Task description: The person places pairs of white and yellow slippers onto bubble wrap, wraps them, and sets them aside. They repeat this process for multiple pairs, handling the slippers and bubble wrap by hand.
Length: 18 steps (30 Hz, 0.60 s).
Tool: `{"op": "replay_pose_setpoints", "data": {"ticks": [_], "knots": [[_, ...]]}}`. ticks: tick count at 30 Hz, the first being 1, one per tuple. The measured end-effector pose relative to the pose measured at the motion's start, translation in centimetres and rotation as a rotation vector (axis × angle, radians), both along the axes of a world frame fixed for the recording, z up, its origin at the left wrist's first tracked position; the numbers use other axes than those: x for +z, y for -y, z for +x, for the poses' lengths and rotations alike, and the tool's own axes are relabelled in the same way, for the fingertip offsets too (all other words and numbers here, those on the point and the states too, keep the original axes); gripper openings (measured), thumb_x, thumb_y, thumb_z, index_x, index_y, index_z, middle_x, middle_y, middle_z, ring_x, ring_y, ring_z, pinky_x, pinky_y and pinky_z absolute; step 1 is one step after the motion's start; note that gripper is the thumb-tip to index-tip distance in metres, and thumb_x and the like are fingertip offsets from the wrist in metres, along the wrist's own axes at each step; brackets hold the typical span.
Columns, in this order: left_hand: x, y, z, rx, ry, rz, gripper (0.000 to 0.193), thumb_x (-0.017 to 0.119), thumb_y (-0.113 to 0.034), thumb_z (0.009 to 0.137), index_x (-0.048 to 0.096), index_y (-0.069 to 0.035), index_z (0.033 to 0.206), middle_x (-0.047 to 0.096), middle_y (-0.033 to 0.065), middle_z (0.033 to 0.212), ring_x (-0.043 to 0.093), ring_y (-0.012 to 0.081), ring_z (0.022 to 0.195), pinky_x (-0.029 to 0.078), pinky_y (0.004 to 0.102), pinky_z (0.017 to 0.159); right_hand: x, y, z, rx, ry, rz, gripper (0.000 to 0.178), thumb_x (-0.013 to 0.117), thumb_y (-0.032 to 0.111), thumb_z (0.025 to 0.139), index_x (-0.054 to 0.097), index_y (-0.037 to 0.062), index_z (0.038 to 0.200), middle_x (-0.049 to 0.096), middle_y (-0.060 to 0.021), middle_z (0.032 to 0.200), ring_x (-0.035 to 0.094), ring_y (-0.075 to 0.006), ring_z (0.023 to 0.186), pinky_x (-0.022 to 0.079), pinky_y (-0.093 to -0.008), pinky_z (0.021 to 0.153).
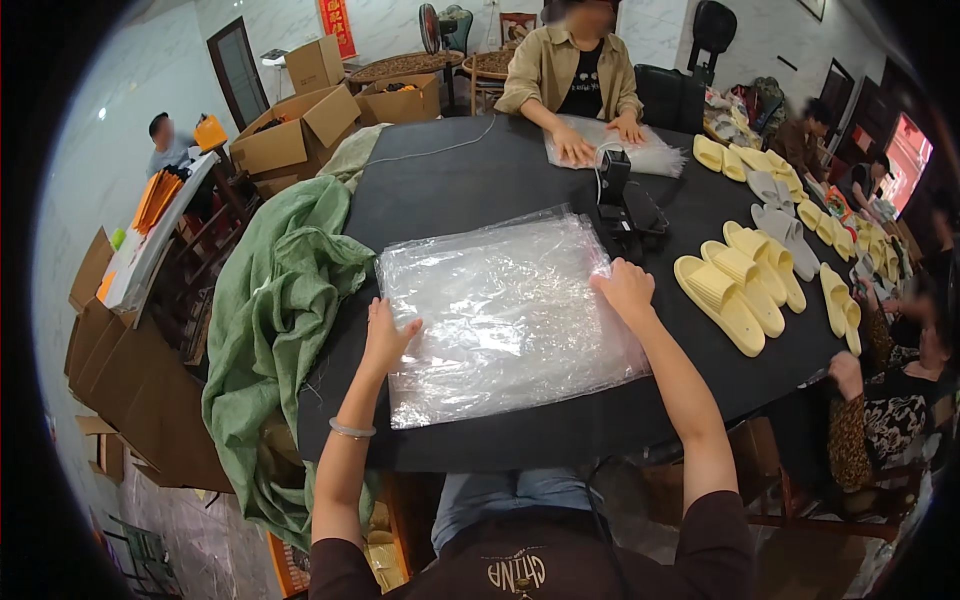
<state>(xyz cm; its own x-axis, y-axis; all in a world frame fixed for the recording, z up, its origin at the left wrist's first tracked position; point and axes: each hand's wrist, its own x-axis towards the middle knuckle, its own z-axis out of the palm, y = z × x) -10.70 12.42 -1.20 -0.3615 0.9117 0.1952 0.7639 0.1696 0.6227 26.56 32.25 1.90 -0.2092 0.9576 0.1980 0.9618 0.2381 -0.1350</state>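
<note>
A stack of clear plastic bags [500, 320] lies flat on the black-covered table in front of me, shiny and wrinkled, its edges slightly uneven. My left hand [388, 335] is at the stack's left edge, fingers stretched upward and thumb spread out toward the plastic. At the right edge, my right hand [627, 288] is closed on the bags, its fingertips partly hidden. Just beyond it stands a small black device on a stand [620, 195]. Across the table a person presses both hands on another pile of clear bags [610, 145].
Pairs of yellow slippers [745, 290] and grey slippers [785, 240] line the table's right side. Green cloth [290, 290] drapes over the left edge. Open cardboard boxes [300, 125] stand at the back left. Another person [890, 390] sits at the right.
</note>
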Motion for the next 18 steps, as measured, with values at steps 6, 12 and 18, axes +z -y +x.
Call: {"op": "replay_pose_setpoints", "data": {"ticks": [6,12,18], "knots": [[-1.7,0.0,-0.8,0.136,-0.108,0.172,0.065,0.073,-0.020,0.075,0.043,0.011,0.123,0.044,0.0280,0.128,0.040,0.0382,0.122,0.031,0.0405,0.103,2.5,0.2,-2.5,0.041,0.226,0.337,0.035,0.061,0.046,0.080,0.067,0.0118,0.084,0.065,-0.0059,0.091,0.060,-0.0252,0.086,0.039,-0.0401,0.076],[-1.0,-0.7,-0.3,0.169,0.169,0.290,0.066,0.067,-0.026,0.082,0.038,0.010,0.130,0.039,0.0274,0.135,0.035,0.0365,0.129,0.027,0.0385,0.106,-0.3,-1.4,-2.9,-0.033,-0.036,0.240,0.054,0.059,0.048,0.082,0.054,0.0007,0.108,0.063,-0.0159,0.096,0.060,-0.0322,0.093,0.047,-0.0436,0.077],[0.5,0.1,0.2,0.018,0.227,0.136,0.078,0.063,-0.037,0.085,0.028,0.008,0.138,0.026,0.0270,0.145,0.023,0.0343,0.137,0.022,0.0354,0.110,-0.3,2.6,-1.8,0.037,-0.067,-0.115,0.061,0.054,0.043,0.087,0.048,-0.0077,0.120,0.058,-0.0268,0.109,0.056,-0.0422,0.102,0.046,-0.0499,0.085]]}}
